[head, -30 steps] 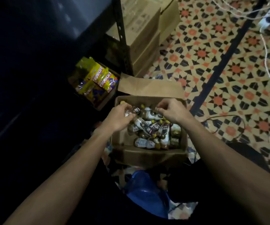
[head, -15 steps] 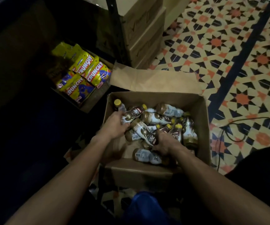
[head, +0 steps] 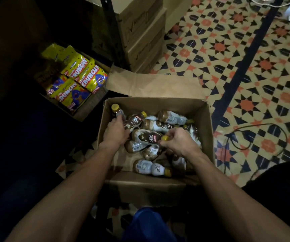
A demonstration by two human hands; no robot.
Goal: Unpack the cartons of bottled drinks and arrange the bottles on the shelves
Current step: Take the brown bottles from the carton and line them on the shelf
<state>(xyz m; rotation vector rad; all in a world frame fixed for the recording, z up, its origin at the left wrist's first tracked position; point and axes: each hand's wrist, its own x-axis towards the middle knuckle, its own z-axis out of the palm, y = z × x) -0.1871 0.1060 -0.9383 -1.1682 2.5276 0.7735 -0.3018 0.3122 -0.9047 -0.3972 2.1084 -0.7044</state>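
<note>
Floor (head: 245,67) of patterned tile, orange, black and cream, fills the right side. Dark to the left. Stacked cartons (head: 144,32), closed, stand at top centre, just beside a black shelf post (head: 112,32).

Open carton (head: 205,123) sits on the floor in front of the person, far flap (head: 154,84) folded back. Left of it is a smaller box of yellow snack bags (head: 81,75). Black cable (head: 263,127) loops on the tiles to the right of the carton.

Inside the carton is a heap of brown bottles (head: 156,125) with yellow caps, most lying on their sides, none on a shelf.

Both of the person's forearms reach in. Left hand (head: 116,132) is in the far-left corner, fingers curled round the lower part of an upright bottle (head: 115,110); only the bottle's cap and neck show above the hand. Right hand (head: 179,142) is over the middle of the heap, fingertips pinching the yellow cap (head: 165,138) of a lying bottle (head: 144,137).
</note>
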